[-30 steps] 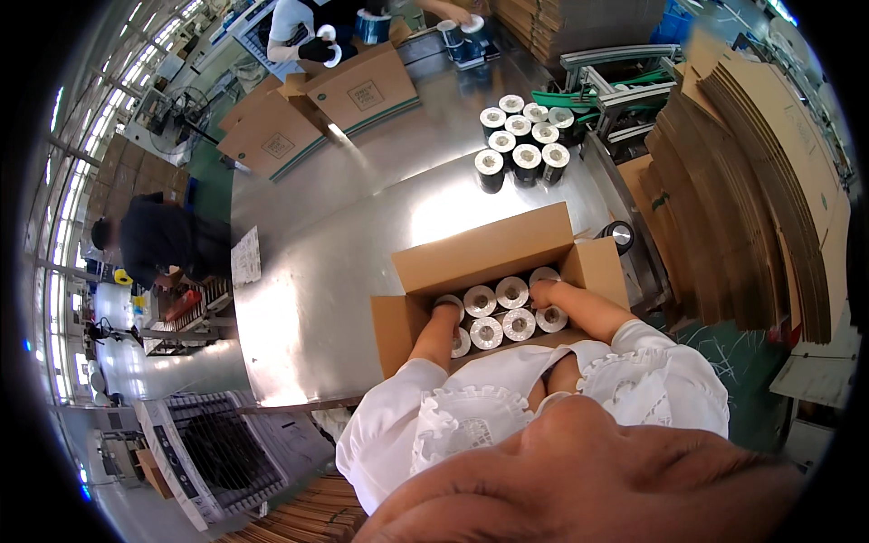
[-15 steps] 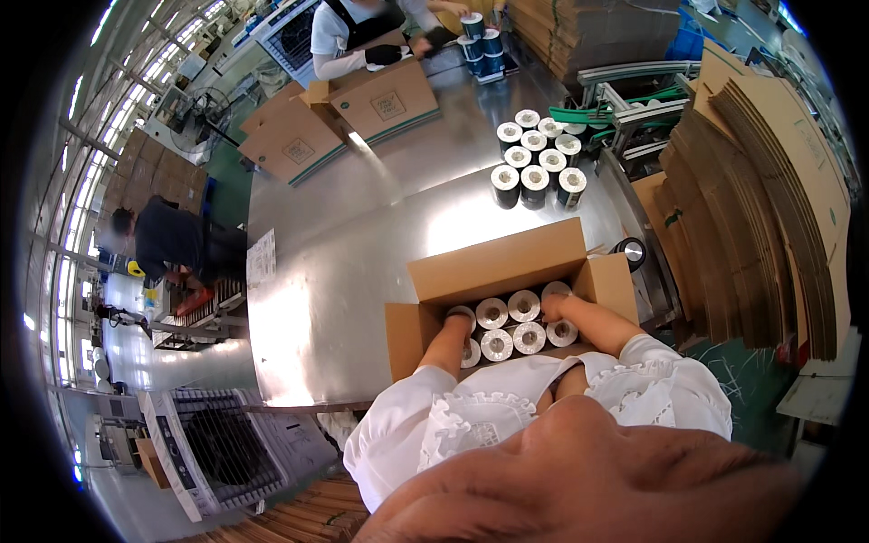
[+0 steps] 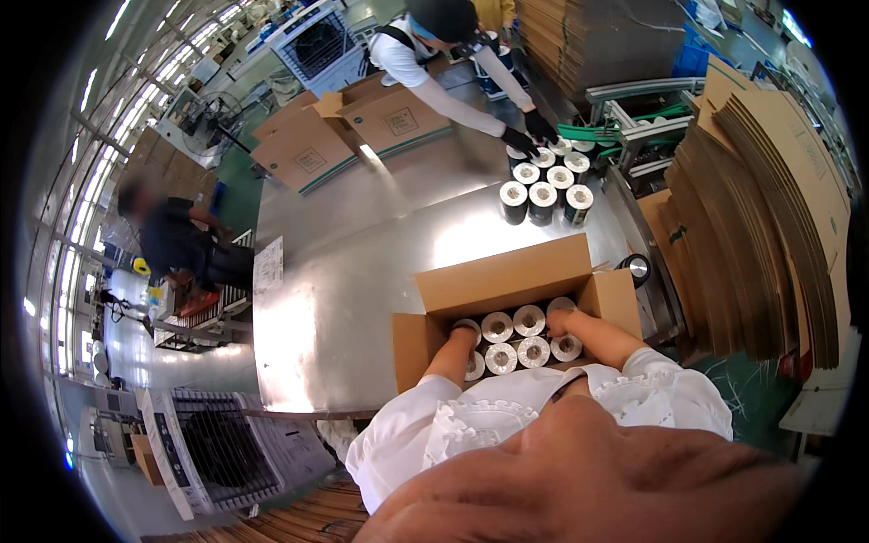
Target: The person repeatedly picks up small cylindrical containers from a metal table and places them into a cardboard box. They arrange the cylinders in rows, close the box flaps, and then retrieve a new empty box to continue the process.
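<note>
left hand (image 3: 463, 338), right hand (image 3: 562, 321) touch end rolls (image 3: 560, 304); grip partly hidden

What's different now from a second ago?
A co-worker's black-gloved hands have moved rightward and nearer, from the far boxes to the back of the white-topped cylinders on the table. I can't tell whether they grip any. The wearer's left hand and right hand stay down in the near box.

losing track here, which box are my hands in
The near box: both hands reach inside it; the far boxes have none of yours.
</note>
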The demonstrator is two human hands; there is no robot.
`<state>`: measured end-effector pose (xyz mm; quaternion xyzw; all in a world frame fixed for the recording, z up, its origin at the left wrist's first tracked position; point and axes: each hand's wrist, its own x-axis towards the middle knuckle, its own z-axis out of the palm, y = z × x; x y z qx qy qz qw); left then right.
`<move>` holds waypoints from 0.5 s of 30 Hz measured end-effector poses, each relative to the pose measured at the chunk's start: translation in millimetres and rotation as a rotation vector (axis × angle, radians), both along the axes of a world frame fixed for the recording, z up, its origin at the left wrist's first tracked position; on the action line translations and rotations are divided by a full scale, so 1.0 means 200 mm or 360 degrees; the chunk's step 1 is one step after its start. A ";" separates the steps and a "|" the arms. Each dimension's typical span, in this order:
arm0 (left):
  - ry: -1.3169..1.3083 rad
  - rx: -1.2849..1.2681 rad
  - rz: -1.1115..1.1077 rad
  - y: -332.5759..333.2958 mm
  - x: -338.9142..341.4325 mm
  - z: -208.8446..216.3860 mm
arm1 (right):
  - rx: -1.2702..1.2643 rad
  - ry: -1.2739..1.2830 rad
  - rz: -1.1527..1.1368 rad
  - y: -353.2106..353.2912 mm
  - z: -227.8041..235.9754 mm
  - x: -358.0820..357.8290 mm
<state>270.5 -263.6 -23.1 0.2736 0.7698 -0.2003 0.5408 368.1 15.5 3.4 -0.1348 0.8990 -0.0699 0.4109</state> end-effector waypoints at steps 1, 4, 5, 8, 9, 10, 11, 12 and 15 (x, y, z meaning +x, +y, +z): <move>-0.0001 -0.0027 0.0046 -0.03 0.00 -0.02 | -0.0010 -0.0004 0.0032 -0.02 0.01 -0.01; -0.0091 -0.0061 0.0054 0.05 -0.04 -0.05 | 0.0011 -0.0012 -0.0041 0.04 -0.03 0.02; -0.0131 -0.0082 0.0106 0.02 -0.05 -0.06 | 0.0044 -0.0062 -0.0005 0.01 -0.01 0.00; -0.0121 -0.0067 0.0132 0.01 -0.05 -0.06 | 0.0010 -0.0023 0.0002 0.02 -0.04 0.00; -0.0101 -0.0053 0.0123 0.00 -0.04 -0.07 | 0.0010 -0.0019 0.0004 0.02 -0.04 0.00; -0.0110 -0.0059 0.0118 0.00 -0.04 -0.07 | 0.0010 -0.0013 0.0002 0.01 -0.04 0.00; -0.0117 -0.0066 0.0111 0.01 -0.05 -0.08 | 0.0010 -0.0006 -0.0002 0.02 -0.04 0.00; -0.0131 -0.0078 0.0115 -0.01 -0.03 -0.07 | -0.0001 0.0005 0.0014 0.00 -0.05 0.00; 0.0005 0.0115 -0.0145 0.10 -0.04 0.00 | 0.0014 0.0021 -0.0046 0.09 -0.11 0.05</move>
